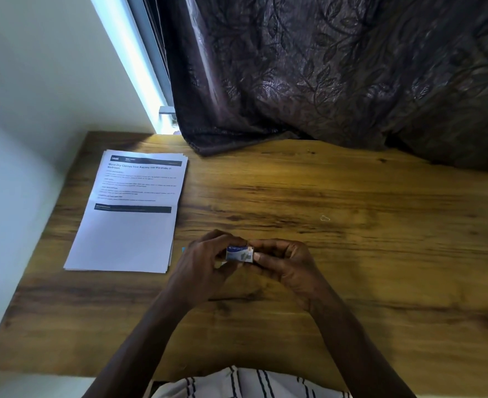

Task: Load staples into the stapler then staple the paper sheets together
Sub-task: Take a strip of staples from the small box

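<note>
While both hands are busy with the staple box (239, 253), nothing's been loaded yet as far as I can tell. Left hand (205, 254) pinches its 9 o'clock end and right hand (283, 262) pinches the 3 o'clock end, fingers curled round it, over the bench (352, 225) around mid-view, a touch toward 6. The staple box has its long axis running 9 to 3, printed face up at the camera. Can't tell if it's open, and no staples are showing.

I can't make out a stapler either. There's just a blue sliver (183, 249) peeking out at 9 o'clock of the left hand, too hidden to call.

Papers (133, 214) sit apart at 10 o'clock, nobody touching them. No staple visible in them. Their long axis runs roughly 1 to 7, heading at the far end.

My read: very early days, so getting staples out, loading and stapling are all left.

Curtain (323, 67) hangs over the far edge at 12.
</note>
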